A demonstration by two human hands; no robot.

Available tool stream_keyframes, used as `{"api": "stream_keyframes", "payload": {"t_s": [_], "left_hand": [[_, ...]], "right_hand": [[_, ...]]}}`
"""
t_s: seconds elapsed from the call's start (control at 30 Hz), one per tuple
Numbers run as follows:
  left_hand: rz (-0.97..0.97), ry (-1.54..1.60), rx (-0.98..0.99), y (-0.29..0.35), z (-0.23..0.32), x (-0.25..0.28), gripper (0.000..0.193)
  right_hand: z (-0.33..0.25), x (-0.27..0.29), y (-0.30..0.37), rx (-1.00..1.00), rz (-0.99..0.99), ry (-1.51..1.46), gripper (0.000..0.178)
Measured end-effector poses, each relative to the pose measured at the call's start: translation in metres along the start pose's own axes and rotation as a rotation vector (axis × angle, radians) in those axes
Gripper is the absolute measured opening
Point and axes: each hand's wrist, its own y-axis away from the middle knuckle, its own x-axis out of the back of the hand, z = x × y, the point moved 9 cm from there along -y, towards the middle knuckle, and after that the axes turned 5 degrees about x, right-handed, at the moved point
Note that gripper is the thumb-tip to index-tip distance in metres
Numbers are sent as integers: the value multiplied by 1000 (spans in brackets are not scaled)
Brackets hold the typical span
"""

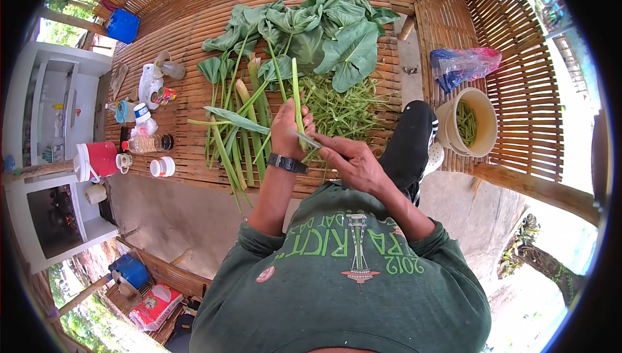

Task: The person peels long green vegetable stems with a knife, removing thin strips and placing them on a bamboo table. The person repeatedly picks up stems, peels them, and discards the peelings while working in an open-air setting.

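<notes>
My left hand (286,131), with a dark watch at the wrist, is closed around a pale green leaf stalk (296,84) that points up and away from me. My right hand (353,164) grips a small knife (306,138), its blade against the stalk close to my left fingers. The knife's handle is hidden inside that hand. Left of my hands lie long thick stalks (246,152), some with leaves on. Large green leaves (350,55) are heaped at the far side. Thin green peelings (340,110) form a pile just beyond my right hand.
All this rests on a bamboo-slat platform (188,13). A cream bucket (445,126) with cut green pieces stands at right, near my bent knee and a plastic bag (463,67). Jars, a bottle (148,143), a mug (124,162) and a red-and-white container (97,160) stand at left.
</notes>
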Motion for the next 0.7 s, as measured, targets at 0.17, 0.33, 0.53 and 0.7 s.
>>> {"api": "stream_keyframes", "payload": {"t_s": [0.17, 0.33, 0.53, 0.7], "left_hand": [[28, -215, 10, 13, 4, -2, 36], [-170, -121, 139, 17, -11, -1, 38], [-96, 99, 238, 8, -18, 56, 38], [-37, 165, 167, -5, -9, 72, 29]], "right_hand": [[6, 46, -10, -136, 183, -113, 46], [25, 119, -13, -185, 511, -155, 37], [17, 204, -3, -15, 927, -255, 32], [67, 162, -9, -141, 506, 276, 39]]}}
